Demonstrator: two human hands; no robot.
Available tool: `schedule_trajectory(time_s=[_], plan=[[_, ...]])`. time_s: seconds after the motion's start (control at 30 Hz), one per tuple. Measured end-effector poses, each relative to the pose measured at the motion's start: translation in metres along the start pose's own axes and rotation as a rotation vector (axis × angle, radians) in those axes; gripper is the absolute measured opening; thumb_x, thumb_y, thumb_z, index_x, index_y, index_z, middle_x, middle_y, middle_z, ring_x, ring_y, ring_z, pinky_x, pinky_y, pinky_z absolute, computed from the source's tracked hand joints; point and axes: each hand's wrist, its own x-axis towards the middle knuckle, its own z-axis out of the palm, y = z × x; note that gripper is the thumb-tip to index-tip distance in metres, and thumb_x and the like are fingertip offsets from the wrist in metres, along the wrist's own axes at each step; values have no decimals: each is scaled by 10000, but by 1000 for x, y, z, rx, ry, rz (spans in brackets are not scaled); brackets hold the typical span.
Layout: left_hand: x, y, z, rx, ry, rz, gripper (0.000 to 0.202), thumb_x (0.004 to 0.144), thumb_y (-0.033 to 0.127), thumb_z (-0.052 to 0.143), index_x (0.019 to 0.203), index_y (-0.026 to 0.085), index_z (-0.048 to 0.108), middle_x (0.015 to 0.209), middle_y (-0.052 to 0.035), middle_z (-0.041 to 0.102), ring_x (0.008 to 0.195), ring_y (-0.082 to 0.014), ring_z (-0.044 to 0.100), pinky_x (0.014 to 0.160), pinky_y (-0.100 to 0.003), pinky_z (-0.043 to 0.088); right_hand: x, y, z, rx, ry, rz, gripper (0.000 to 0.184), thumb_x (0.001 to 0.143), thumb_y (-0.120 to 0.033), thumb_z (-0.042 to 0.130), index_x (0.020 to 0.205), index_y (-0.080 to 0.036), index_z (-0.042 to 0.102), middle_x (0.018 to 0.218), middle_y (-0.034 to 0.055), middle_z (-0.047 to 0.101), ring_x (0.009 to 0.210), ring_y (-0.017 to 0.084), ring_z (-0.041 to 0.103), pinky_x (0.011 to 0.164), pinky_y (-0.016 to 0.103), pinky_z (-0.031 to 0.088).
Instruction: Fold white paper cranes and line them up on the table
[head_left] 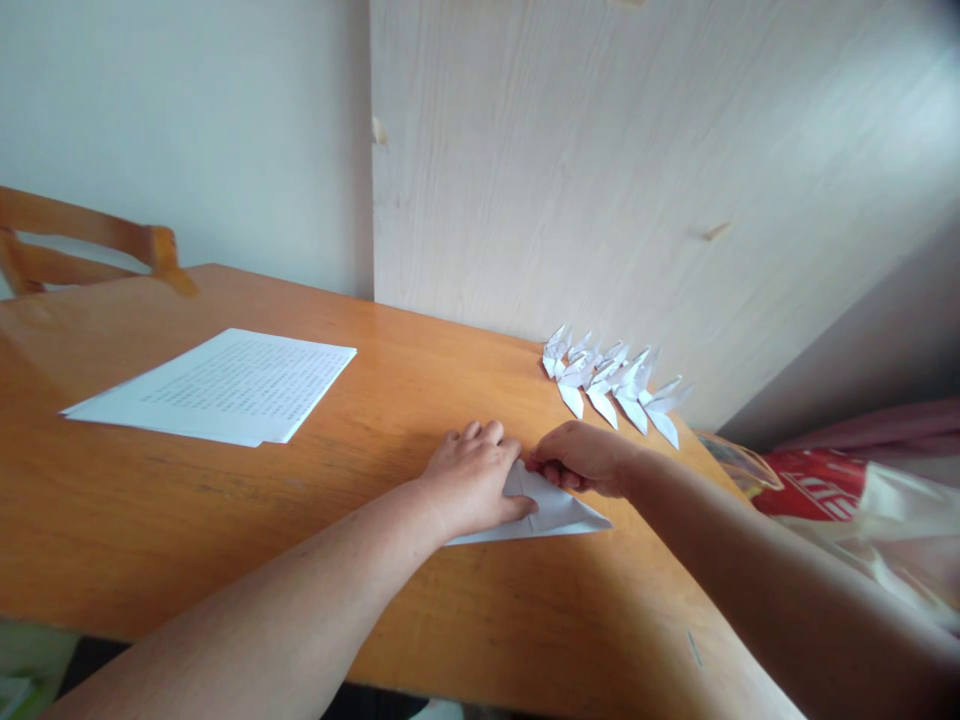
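Item: folded paper [561, 516], white, one sheet creased into a flat triangular form with its sharp point toward the right, lying on the near right part of an orange-brown wooden table [225, 520]. Left hand [472, 480]: palm down on the left half of the folded paper, fingers [480, 433] straight and close together, pressing the sheet flat to the table, the thumb lying along the fold. Right hand [581, 458]: at the upper edge of the folded paper, just beside the left hand, knuckles up, fingers curled in with their tips pinched on the paper's top corner. Printed sheets [225, 385]: a thin white stack with lines of small text, too small to read, flat on the table well to the left of the folded paper and farther back. Origami pieces [611, 385]: a row of small white folded figures with pointed wings, overlapping one another, behind the folded paper and slightly right, close against a pale wood-grain panel [637, 170] that stands upright at the table's far edge. Chair [82, 245]: orange wooden back rail, far left of the folded paper, beyond the table. Plastic bag [817, 490]: clear with red print, right of the folded paper, off the table's edge.
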Motion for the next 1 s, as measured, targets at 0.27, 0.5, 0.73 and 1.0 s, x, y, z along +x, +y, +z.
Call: schedule_trajectory(time_s=[0.27, 0.5, 0.73, 1.0], plan=[[1, -1, 1, 11, -5, 0, 539, 783, 702, 571, 1058, 240, 603, 1148, -105, 542, 1129, -345, 503, 885, -465, 433, -10, 10, -8, -34, -28, 16, 174, 793, -183, 580, 633, -153, 639, 426, -28, 503, 362, 62, 330, 364, 225, 197], [1, -2, 1, 16, 4, 2, 544, 767, 698, 594, 1074, 248, 610, 1136, -99, 549, 1114, -341, 508, 879, -460, 432, -18, 26, -18, -42, -72, 5, 174, 790, -237, 590, 650, -152, 653, 449, -22, 535, 360, 65, 356, 365, 222, 193], [1, -3, 1, 4, -10, 3, 557, 785, 694, 579, 1145, 270, 613, 1150, -95, 553, 1113, -332, 509, 883, -454, 430, -25, 39, -25, -53, -91, -5, 198, 753, -279, 623, 594, -162, 610, 450, -24, 528, 356, 63, 342, 356, 229, 179], [1, -4, 1, 4, -22, -9, 545, 791, 692, 581, 1145, 277, 604, 1149, -85, 558, 1135, -323, 508, 897, -439, 432, -35, 45, -29, -50, -110, -14, 182, 724, -272, 623, 579, -167, 589, 440, -36, 499, 360, 60, 310, 359, 222, 177]])
